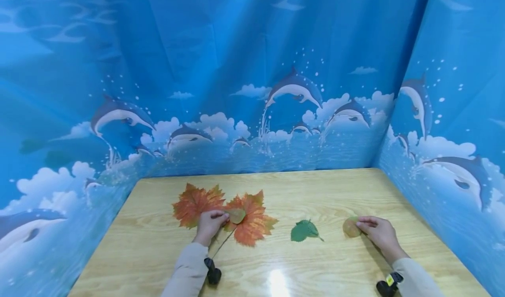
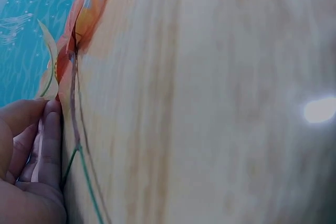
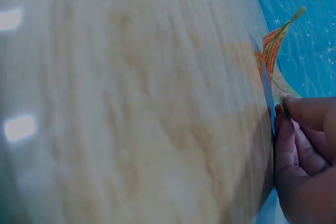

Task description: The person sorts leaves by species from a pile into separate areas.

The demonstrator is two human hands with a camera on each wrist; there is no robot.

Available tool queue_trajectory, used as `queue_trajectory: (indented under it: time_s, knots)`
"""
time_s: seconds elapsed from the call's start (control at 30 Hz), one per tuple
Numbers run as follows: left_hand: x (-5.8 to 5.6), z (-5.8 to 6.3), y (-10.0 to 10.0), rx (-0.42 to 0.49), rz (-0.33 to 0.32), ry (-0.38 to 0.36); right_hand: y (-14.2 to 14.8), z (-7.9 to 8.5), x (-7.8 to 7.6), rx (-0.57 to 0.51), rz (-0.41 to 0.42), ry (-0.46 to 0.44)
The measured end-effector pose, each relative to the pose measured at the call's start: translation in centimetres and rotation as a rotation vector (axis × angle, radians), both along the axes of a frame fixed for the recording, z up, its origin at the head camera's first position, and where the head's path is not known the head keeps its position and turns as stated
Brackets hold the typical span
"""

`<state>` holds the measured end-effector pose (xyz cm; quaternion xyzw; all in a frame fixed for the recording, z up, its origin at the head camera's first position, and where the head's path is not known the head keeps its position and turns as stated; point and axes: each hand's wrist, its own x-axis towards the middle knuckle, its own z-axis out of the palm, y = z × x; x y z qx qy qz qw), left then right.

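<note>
My left hand [image 1: 211, 227] pinches a small yellow-green leaf [image 1: 237, 215] between thumb and fingertips. That leaf overlaps two large orange maple leaves, one on the left [image 1: 195, 205] and one on the right [image 1: 254, 222], on the wooden table. A thin stem runs from the right maple leaf toward the front. At the right, my right hand [image 1: 382, 235] pinches a rounded yellow-orange leaf [image 1: 350, 228] by its edge. In the right wrist view, the leaf [image 3: 272, 51] stands up beyond the fingertips, showing orange and green. A green leaf [image 1: 304, 230] lies on the table between the hands.
The light wood table [image 1: 315, 266] ends at the back against a blue dolphin-print curtain [image 1: 221, 148], which also hangs along both sides. Black wrist cameras sit on the left cuff [image 1: 213, 271] and the right cuff [image 1: 388, 284].
</note>
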<state>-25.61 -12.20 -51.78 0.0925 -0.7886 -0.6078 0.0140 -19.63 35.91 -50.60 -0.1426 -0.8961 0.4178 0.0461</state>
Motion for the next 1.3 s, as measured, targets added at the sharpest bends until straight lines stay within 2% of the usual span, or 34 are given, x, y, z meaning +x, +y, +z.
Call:
queue_trajectory:
  time_s: [0.13,0.27,0.37,0.47,0.57,0.67,0.87,0.93,1.03,1.17,1.3]
  knots:
    - [0.2,-0.2,0.2,-0.001,0.002,0.01,0.2,-0.3,0.2,0.003,-0.007,-0.008]
    - [0.2,0.1,0.5,0.001,0.023,0.024,0.1,-0.4,0.3,-0.018,-0.005,-0.001]
    - [-0.4,1.3,0.8,0.051,0.031,0.022,0.1,-0.5,0.2,-0.037,-0.009,0.001]
    - [-1.1,3.4,1.9,0.058,0.015,0.014,0.2,-0.6,0.2,-0.032,-0.023,0.0]
    - [-1.3,5.6,4.2,0.086,-0.034,0.04,0.3,-0.6,0.1,-0.04,-0.027,0.001]
    - [-0.9,7.4,7.5,0.115,-0.102,0.052,0.3,-0.4,0.1,-0.057,-0.009,0.006]
    - [0.2,9.3,14.7,0.175,-0.264,0.066,0.4,0.1,0.3,-0.039,0.019,0.029]
    - [0.8,9.3,17.3,0.183,-0.288,0.074,0.4,0.2,0.4,-0.037,0.019,0.029]
    - [1.9,8.7,20.8,0.196,-0.278,0.085,0.4,0.2,0.4,-0.056,0.018,0.026]
    - [3.2,7.4,24.5,0.198,-0.209,0.094,0.2,0.0,0.3,-0.08,0.017,0.014]
    - [4.0,6.0,26.8,0.148,-0.138,0.093,0.1,-0.2,0.2,-0.086,0.022,0.019]
